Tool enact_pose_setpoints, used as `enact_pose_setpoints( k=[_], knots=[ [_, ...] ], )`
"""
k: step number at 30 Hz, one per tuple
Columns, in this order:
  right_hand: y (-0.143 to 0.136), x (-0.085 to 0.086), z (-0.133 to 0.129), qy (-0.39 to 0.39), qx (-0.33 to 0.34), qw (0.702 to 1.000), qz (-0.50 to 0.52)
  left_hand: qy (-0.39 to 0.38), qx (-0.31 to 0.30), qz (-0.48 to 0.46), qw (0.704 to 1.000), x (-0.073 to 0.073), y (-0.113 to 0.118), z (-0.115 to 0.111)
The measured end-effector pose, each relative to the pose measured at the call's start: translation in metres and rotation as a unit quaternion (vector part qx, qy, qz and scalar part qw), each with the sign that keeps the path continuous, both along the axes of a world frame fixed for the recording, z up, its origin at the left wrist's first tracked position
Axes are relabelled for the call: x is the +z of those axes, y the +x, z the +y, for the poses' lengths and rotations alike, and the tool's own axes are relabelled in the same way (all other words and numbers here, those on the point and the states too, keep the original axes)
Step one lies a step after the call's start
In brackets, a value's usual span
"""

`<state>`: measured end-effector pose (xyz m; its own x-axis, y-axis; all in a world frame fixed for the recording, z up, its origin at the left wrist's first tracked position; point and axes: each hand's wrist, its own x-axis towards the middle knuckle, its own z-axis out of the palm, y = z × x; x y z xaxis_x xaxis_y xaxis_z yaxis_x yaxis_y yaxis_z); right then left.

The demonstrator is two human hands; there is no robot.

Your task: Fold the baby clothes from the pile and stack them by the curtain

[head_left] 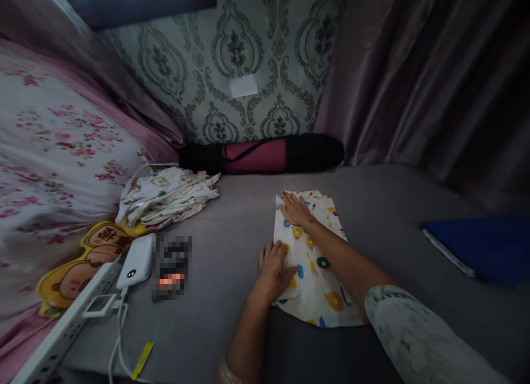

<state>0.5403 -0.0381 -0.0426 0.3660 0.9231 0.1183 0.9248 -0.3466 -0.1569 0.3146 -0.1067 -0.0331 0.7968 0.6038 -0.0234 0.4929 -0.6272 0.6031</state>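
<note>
A white cloth point(323, 284) with yellow, blue, green and red prints lies partly folded on the grey surface. My left hand point(274, 268) rests on its left edge, fingers spread and pointing away from me. Farther up, my right hand point(296, 208) lies flat near the cloth's top left corner, with the forearm crossing over the fabric. Neither hand grips anything visible; both press against the cloth. Part of the right side of the cloth is hidden under my right forearm.
A pile of folded printed clothes point(169, 196) lies at the left back. Nearer are a white power bank point(136, 261), a power strip point(70, 340) and cables. A black and pink bag point(256, 156) lies along the wall; a blue folder-like item point(484, 249) is at the right.
</note>
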Motion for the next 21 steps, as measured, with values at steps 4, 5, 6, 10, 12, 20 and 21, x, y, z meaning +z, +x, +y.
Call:
enact_pose_setpoints(
  k=[4, 5, 6, 10, 12, 20, 21],
  knots=[
    [0.002, -0.005, -0.002, -0.016, -0.002, 1.000, 0.016, 0.004, -0.002, -0.009, 1.000, -0.004, 0.000, 0.000],
    [0.002, -0.004, -0.002, -0.018, -0.001, 1.000, 0.017, 0.005, 0.000, -0.010, 1.000, -0.004, 0.000, 0.000],
    [0.003, -0.003, -0.001, -0.023, 0.000, 1.000, 0.019, 0.006, 0.001, -0.011, 1.000, -0.004, 0.000, 0.000],
    [0.001, 0.005, 0.004, -0.041, -0.006, 0.999, 0.030, 0.007, 0.002, -0.023, 1.000, -0.004, 0.000, 0.000],
    [-0.003, 0.006, 0.006, -0.019, -0.003, 1.000, 0.016, 0.012, 0.008, -0.039, 0.999, -0.006, 0.000, 0.000],
    [-0.014, -0.004, 0.009, -0.004, 0.047, 0.999, 0.013, 0.028, 0.057, -0.128, 0.990, -0.016, 0.003, 0.007],
    [-0.014, -0.003, 0.009, -0.011, 0.050, 0.999, 0.017, 0.026, 0.061, -0.133, 0.989, -0.014, 0.003, 0.008]
  ],
)
